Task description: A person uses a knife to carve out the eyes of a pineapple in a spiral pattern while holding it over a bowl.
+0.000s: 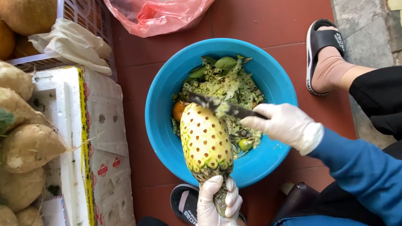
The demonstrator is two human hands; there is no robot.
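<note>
Head view: looking straight down on a person who is sitting over a red tiled floor [270,9], with both gloved hands working above a basin.
Floor: red tiles are carrying everything here, with a grey stone strip running along the right side.
Box and roots: a white foam box [72,147] is lying at the left, and pale brown round roots [27,148] with green leaves are piling up beside it.
Basin: a blue plastic basin [161,129] is sitting on the floor between the person's two sandalled feet, holding a heap of green and yellow peelings [231,85].
Pink bag: a pink plastic bag [165,8] is lying on the floor just beyond the basin's far rim.
Pineapple: a peeled yellow pineapple [206,141] is standing tilted over the basin — crown end down toward the person, its flesh marked with rows of dark eyes.
Right hand: the right hand [286,124], in a white glove with a blue sleeve behind it, is closing its grip around the handle of a knife.
Left hand: the left hand [218,205], also gloved in white, is wrapping its grip tightly around the pineapple's leafy stub below the fruit.
Knife: the dark knife [221,106] is lying across the top end of the pineapple, its blade touching the fruit — bits of peel are clinging to it.
</note>
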